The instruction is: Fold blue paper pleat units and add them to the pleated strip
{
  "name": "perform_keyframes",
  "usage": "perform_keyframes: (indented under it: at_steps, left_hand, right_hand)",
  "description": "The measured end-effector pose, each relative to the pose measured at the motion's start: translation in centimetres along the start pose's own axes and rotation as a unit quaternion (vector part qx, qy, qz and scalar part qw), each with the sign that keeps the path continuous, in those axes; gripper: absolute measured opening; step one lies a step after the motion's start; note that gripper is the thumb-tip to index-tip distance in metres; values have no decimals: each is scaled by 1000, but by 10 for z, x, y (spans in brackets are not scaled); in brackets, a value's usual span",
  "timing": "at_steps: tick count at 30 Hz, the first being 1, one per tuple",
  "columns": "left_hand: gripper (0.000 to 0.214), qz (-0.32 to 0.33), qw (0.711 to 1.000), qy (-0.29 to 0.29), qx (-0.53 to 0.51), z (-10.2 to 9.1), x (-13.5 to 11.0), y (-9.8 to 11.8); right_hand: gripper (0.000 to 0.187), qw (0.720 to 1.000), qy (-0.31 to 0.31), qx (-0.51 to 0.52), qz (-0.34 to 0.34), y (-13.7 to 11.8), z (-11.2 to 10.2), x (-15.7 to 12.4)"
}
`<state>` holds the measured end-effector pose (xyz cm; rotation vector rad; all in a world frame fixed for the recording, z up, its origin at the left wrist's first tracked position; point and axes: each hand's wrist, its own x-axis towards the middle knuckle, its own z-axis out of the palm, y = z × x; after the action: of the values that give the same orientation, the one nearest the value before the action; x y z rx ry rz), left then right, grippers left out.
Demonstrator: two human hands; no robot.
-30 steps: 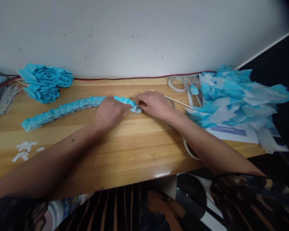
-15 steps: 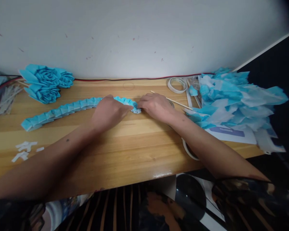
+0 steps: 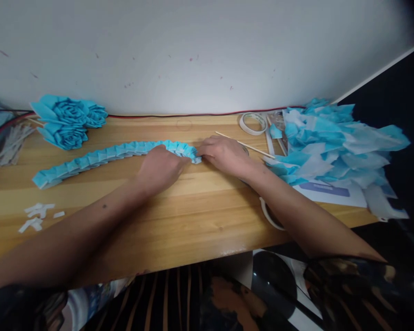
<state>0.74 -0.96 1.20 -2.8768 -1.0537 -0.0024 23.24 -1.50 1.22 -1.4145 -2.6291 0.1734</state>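
Note:
A long pleated strip of blue folded paper or fabric (image 3: 100, 156) curves across the wooden table, its right end coiling slightly. My left hand (image 3: 162, 169) is closed on the strip near that end, its fingertips pinching the lower edge. At the very end of the strip, my right hand (image 3: 224, 155) has its fingers bent and pressed together on the tip. Exactly how the right fingertips grip is partly hidden. Just behind the right hand lies a thin wooden stick (image 3: 258, 150).
Blue folded roses (image 3: 67, 119) lie at the back left, above small white paper scraps (image 3: 37, 210). A tape roll (image 3: 253, 124) sits behind my right hand; another ring (image 3: 269, 216) is partly under my right forearm. Loose blue and white petals (image 3: 334, 147) pile up at right.
My left hand has shifted slightly down and its fingers have drawn back a little from the strip's tip, uncovering more of the folds. My right hand stays almost still.

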Motion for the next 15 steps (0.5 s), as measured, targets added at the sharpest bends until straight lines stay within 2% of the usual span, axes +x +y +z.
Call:
perform_keyframes:
  at_steps: [3,7,11,15]
  left_hand:
    - [36,-1,1000,-8,0,-1,-1,-1]
    - [38,1,1000,-24,-3,-2,-2,-3]
    - [40,-1,1000,-17,-13,-1,-2,-4]
    - [41,6,1000,-15,-10,-1,-3,-5]
  right_hand:
    - [35,997,44,70,3,12,-2,-5]
    - [32,985,109,124,42,28,-10,-18]
    - [30,984,107,132,56,30,-13,-27]
    - [36,993,76,88,35,21,-6,-24]
